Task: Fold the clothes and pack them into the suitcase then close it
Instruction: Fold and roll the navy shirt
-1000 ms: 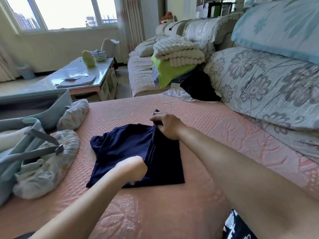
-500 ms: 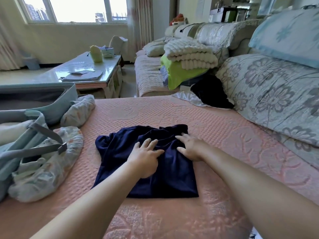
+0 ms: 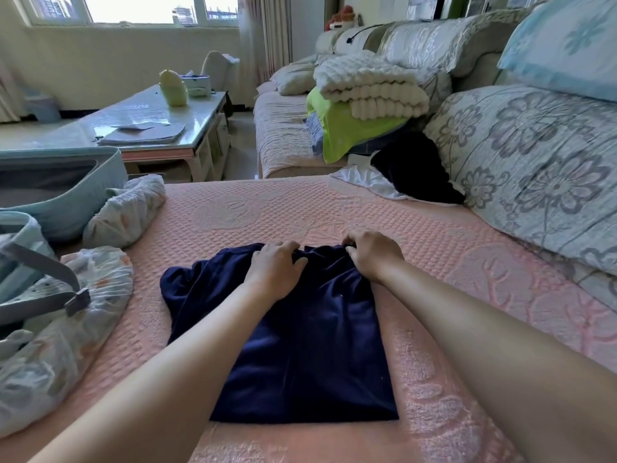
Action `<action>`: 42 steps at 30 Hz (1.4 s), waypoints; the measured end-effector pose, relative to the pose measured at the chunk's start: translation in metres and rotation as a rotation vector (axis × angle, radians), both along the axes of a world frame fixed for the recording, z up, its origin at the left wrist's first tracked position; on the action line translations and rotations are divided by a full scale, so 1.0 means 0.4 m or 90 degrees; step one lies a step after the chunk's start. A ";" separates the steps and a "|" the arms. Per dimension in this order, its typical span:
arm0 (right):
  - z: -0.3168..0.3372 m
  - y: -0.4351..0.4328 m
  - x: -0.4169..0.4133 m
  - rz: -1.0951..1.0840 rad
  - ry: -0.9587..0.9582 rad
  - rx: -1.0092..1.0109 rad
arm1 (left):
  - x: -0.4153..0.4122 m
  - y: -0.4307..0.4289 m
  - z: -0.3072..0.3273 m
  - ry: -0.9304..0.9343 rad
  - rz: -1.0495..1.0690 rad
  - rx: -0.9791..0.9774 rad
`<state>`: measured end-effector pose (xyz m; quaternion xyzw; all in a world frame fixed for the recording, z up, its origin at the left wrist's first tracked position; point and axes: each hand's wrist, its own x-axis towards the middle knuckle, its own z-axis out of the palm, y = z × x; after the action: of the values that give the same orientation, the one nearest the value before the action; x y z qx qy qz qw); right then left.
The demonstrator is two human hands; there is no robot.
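While the navy garment (image 3: 300, 355) lies half folded on the pink bed cover (image 3: 334, 208), both hands sit at its far edge. The right hand (image 3: 375, 255) has its fingers curled together and pinching the cloth. The left hand (image 3: 275, 267) has its fingers bent over the edge and a little apart; from this angle I cannot be sure whether they grip or only press. The open suitcase (image 3: 76, 198) stands well apart, at the left.

The main risk, as I judge it, is an uneven pull. If one hand holds and the other merely rests, drawing the edge toward the near hem would skew the fold and leave the stack crooked. The loose, bunched part at the garment's left side could also drag out and spoil the neat right side. The quilted cover may catch the soft cloth and rumple the lower layer.

No brand, label or print shows on the garment. The papers (image 3: 143, 133) on the coffee table (image 3: 133, 108) are too far off to read.
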<state>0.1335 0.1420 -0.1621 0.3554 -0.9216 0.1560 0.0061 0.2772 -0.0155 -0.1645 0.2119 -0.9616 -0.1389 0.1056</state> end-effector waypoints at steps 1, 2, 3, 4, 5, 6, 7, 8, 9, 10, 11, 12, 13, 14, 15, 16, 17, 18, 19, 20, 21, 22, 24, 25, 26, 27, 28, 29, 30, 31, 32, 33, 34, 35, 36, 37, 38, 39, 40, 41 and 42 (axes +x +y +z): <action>-0.001 -0.005 -0.007 0.000 -0.001 -0.022 | -0.008 0.000 -0.011 0.022 -0.004 -0.006; -0.001 -0.009 -0.014 0.001 -0.002 -0.043 | -0.014 -0.003 -0.021 0.061 0.002 -0.003; -0.002 -0.012 -0.021 0.004 0.001 -0.064 | -0.017 -0.008 -0.025 0.113 0.024 0.027; -0.004 -0.015 -0.030 0.008 0.000 -0.084 | -0.018 -0.013 -0.022 0.164 0.061 0.069; -0.007 -0.019 -0.037 0.010 -0.006 -0.097 | -0.017 -0.018 -0.019 0.200 0.105 0.099; -0.013 -0.022 -0.043 0.010 -0.016 -0.104 | -0.016 -0.023 -0.016 0.208 0.142 0.098; -0.018 -0.026 -0.046 0.008 -0.021 -0.102 | -0.016 -0.030 -0.017 0.183 0.162 0.069; -0.023 -0.031 -0.049 0.007 -0.018 -0.091 | -0.017 -0.035 -0.022 0.131 0.164 0.020; -0.028 -0.035 -0.048 0.009 -0.006 -0.078 | -0.017 -0.036 -0.026 0.071 0.157 -0.035; -0.031 -0.039 -0.047 0.012 0.006 -0.066 | -0.017 -0.037 -0.029 0.024 0.153 -0.072; -0.032 -0.040 -0.045 0.017 0.012 -0.062 | -0.016 -0.036 -0.033 -0.006 0.147 -0.099; -0.032 -0.041 -0.045 0.024 0.008 -0.065 | -0.019 -0.037 -0.036 -0.027 0.145 -0.131; -0.034 -0.041 -0.046 0.031 0.004 -0.063 | -0.024 -0.036 -0.038 -0.034 0.139 -0.179; -0.035 -0.041 -0.048 0.035 0.008 -0.051 | -0.027 -0.034 -0.038 -0.026 0.128 -0.228; -0.036 -0.042 -0.050 0.034 0.022 -0.025 | -0.032 -0.034 -0.040 0.014 0.090 -0.265; -0.038 -0.042 -0.053 0.027 0.045 0.004 | -0.039 -0.029 -0.039 0.074 0.011 -0.253; -0.039 -0.042 -0.054 0.020 0.076 0.027 | -0.044 -0.023 -0.036 0.120 -0.090 -0.215; -0.040 -0.042 -0.054 0.022 0.118 0.036 | -0.047 -0.019 -0.036 0.149 -0.180 -0.175; -0.039 -0.041 -0.051 0.040 0.171 0.025 | -0.046 -0.013 -0.037 0.143 -0.240 -0.146; -0.035 -0.040 -0.044 0.076 0.218 -0.001 | -0.038 -0.006 -0.038 0.086 -0.265 -0.119; -0.030 -0.039 -0.035 0.120 0.253 -0.042 | -0.025 -0.002 -0.043 0.011 -0.259 -0.098; -0.026 -0.035 -0.024 0.164 0.276 -0.085 | -0.013 -0.004 -0.053 -0.078 -0.228 -0.100; -0.016 -0.021 0.010 0.232 0.240 -0.111 | 0.015 -0.007 -0.063 -0.178 -0.190 -0.110; -0.014 -0.013 0.032 0.245 0.191 -0.091 | 0.028 -0.006 -0.059 -0.186 -0.182 -0.110; -0.014 -0.003 0.052 0.237 0.138 -0.041 | 0.038 -0.003 -0.050 -0.181 -0.178 -0.108; -0.016 0.006 0.067 0.215 0.105 0.035 | 0.049 0.002 -0.040 -0.166 -0.185 -0.114; -0.015 0.014 0.078 0.188 0.092 0.122 | 0.059 0.007 -0.033 -0.141 -0.200 -0.124; -0.010 0.020 0.090 0.169 0.089 0.193 | 0.074 0.016 -0.028 -0.116 -0.226 -0.140; 0.001 0.024 0.106 0.157 0.087 0.240 | 0.091 0.028 -0.025 -0.113 -0.260 -0.150; 0.010 0.026 0.126 0.152 0.083 0.266 | 0.112 0.043 -0.020 -0.141 -0.296 -0.140; 0.017 0.027 0.149 0.157 0.077 0.271 | 0.134 0.057 -0.013 -0.188 -0.328 -0.108; 0.021 0.029 0.175 0.171 0.063 0.270 | 0.155 0.068 -0.008 -0.229 -0.346 -0.065; 0.018 0.033 0.202 0.186 0.041 0.272 | 0.176 0.074 0.002 -0.247 -0.352 -0.015; 0.011 0.039 0.228 0.200 0.016 0.273 | 0.195 0.075 0.012 -0.246 -0.352 0.031; 0.004 0.049 0.254 0.207 -0.005 0.271 | 0.219 0.077 0.029 -0.233 -0.355 0.057; -0.004 0.060 0.277 0.207 -0.023 0.264 | 0.240 0.077 0.040 -0.218 -0.357 0.061; -0.009 0.072 0.298 0.208 -0.039 0.258 | 0.261 0.082 0.052 -0.197 -0.357 0.053; -0.009 0.085 0.320 0.212 -0.056 0.254 | 0.280 0.091 0.058 -0.166 -0.340 0.040; -0.008 0.097 0.342 0.220 -0.073 0.253 | 0.298 0.101 0.063 -0.129 -0.318 0.028; -0.003 0.111 0.364 0.233 -0.094 0.251 | 0.313 0.112 0.067 -0.093 -0.294 0.017; 0.001 0.124 0.385 0.246 -0.122 0.244 | 0.327 0.123 0.070 -0.065 -0.278 0.005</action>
<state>0.2876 0.1916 -0.1617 0.5031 -0.8457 0.0103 -0.1778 0.4081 0.0336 -0.1365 0.0058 -0.9882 -0.1516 0.0235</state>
